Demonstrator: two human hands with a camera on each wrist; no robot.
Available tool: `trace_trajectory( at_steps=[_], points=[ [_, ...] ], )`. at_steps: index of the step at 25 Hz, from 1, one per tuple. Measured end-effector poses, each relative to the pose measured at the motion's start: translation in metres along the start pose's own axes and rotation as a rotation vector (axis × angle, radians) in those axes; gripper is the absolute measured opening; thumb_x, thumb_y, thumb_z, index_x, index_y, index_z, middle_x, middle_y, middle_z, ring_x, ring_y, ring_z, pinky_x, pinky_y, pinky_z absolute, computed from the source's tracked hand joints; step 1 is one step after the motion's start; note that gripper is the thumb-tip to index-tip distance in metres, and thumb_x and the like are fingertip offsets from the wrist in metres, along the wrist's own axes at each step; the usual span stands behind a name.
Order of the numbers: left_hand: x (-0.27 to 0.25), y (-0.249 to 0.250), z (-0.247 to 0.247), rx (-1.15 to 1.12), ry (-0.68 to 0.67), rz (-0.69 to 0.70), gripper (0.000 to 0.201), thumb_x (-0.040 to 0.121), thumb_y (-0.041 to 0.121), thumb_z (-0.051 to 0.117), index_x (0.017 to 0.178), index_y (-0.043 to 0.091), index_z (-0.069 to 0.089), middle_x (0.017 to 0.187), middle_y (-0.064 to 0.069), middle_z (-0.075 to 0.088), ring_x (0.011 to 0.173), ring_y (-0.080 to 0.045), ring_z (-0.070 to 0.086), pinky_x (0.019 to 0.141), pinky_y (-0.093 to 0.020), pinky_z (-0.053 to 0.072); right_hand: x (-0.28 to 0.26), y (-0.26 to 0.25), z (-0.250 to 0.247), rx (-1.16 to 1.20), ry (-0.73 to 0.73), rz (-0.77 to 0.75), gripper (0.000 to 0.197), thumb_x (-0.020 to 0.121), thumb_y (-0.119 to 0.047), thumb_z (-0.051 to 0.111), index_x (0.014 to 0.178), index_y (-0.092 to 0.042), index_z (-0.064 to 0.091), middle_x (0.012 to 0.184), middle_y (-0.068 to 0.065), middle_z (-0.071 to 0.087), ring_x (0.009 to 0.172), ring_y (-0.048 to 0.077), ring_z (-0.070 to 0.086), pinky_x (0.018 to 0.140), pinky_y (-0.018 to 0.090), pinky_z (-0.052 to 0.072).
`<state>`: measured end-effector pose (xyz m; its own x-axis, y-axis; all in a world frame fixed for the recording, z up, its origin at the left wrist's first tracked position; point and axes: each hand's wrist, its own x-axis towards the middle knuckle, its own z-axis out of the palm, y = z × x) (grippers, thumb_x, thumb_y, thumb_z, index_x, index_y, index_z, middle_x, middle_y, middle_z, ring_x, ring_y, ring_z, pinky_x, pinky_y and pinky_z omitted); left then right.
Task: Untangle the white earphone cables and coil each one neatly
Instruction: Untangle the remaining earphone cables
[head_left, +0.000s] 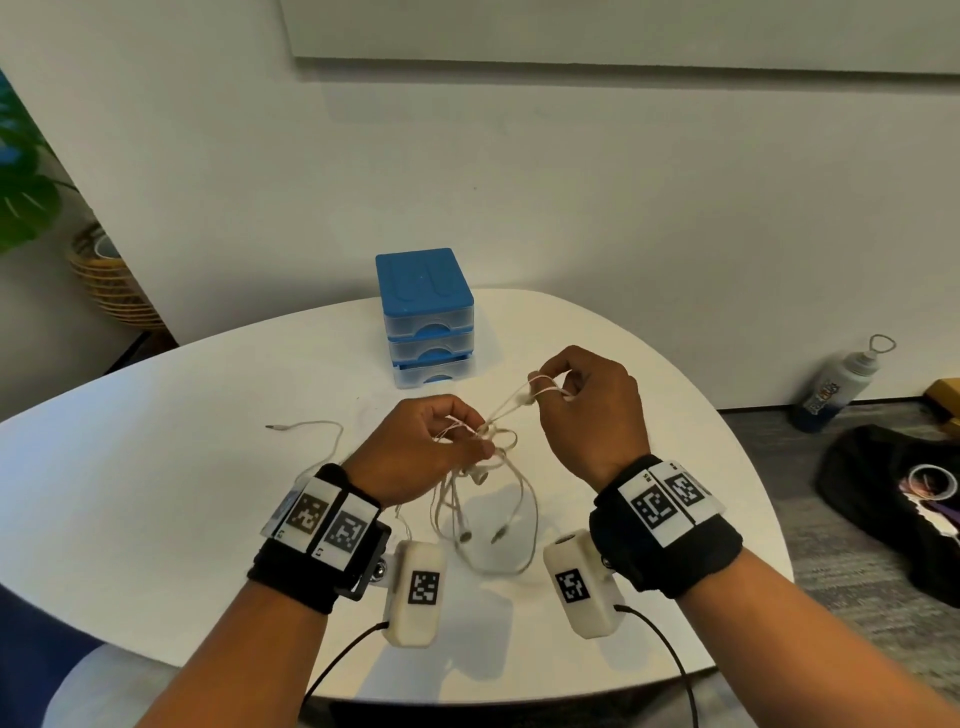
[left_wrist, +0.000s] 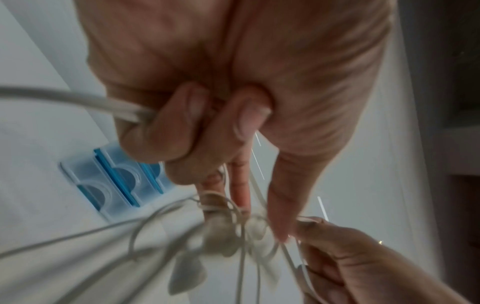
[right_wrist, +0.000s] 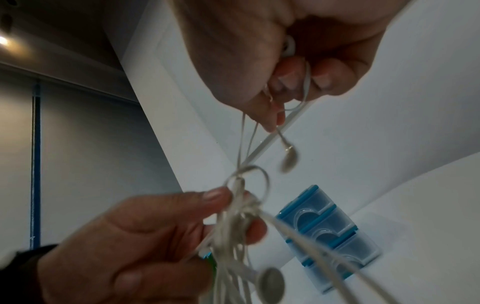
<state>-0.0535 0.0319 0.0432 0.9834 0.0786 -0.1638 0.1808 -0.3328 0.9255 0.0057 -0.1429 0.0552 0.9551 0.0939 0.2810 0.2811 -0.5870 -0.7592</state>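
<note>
A tangle of white earphone cables (head_left: 488, 499) hangs above the white table (head_left: 156, 493), its loops and earbuds trailing down to the tabletop. My left hand (head_left: 431, 441) pinches the knot (right_wrist: 241, 203) where the strands cross, with more cable (left_wrist: 78, 100) held under its curled fingers. My right hand (head_left: 582, 405), raised a little to the right, pinches a strand (right_wrist: 306, 82) with an earbud (head_left: 522, 397) dangling just below its fingers. One jack end (head_left: 272, 427) lies on the table to the left.
A small blue drawer unit (head_left: 426, 317) stands at the back of the table behind my hands. On the floor to the right are a bottle (head_left: 836, 387) and a black bag (head_left: 893, 499). A wicker basket (head_left: 109, 280) sits far left.
</note>
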Motion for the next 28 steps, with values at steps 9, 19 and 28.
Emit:
trace_trajectory(
  at_steps=[9, 19, 28],
  points=[
    [0.003, 0.026, -0.032, -0.192, 0.16, 0.032, 0.016, 0.087, 0.016, 0.066, 0.103, 0.021, 0.069, 0.094, -0.005, 0.075, 0.034, -0.003, 0.033, 0.036, -0.014, 0.026, 0.005, 0.009, 0.004, 0.08, -0.086, 0.048, 0.014, 0.087, -0.03, 0.064, 0.075, -0.021, 0.064, 0.048, -0.008, 0.046, 0.048, 0.013, 0.043, 0.057, 0.026, 0.036],
    [-0.003, 0.129, -0.096, 0.154, 0.145, 0.377, 0.016, 0.094, 0.014, 0.057, 0.1, 0.016, 0.072, 0.067, 0.001, 0.067, 0.042, -0.008, 0.034, 0.04, -0.016, 0.029, -0.007, -0.006, 0.011, 0.21, -0.445, 0.035, 0.012, 0.083, -0.025, 0.073, 0.087, -0.016, 0.066, 0.051, -0.003, 0.052, 0.054, 0.023, 0.054, 0.057, 0.036, 0.055],
    [-0.013, 0.149, -0.088, 0.251, 0.065, 0.439, 0.018, 0.095, 0.014, 0.056, 0.1, 0.02, 0.072, 0.075, 0.0, 0.071, 0.045, -0.012, 0.034, 0.043, -0.022, 0.03, -0.005, -0.05, 0.006, 0.196, -0.195, -0.148, 0.045, 0.076, -0.051, 0.073, 0.113, -0.027, 0.064, 0.084, -0.011, 0.063, 0.074, 0.003, 0.058, 0.067, 0.019, 0.046]
  ],
)
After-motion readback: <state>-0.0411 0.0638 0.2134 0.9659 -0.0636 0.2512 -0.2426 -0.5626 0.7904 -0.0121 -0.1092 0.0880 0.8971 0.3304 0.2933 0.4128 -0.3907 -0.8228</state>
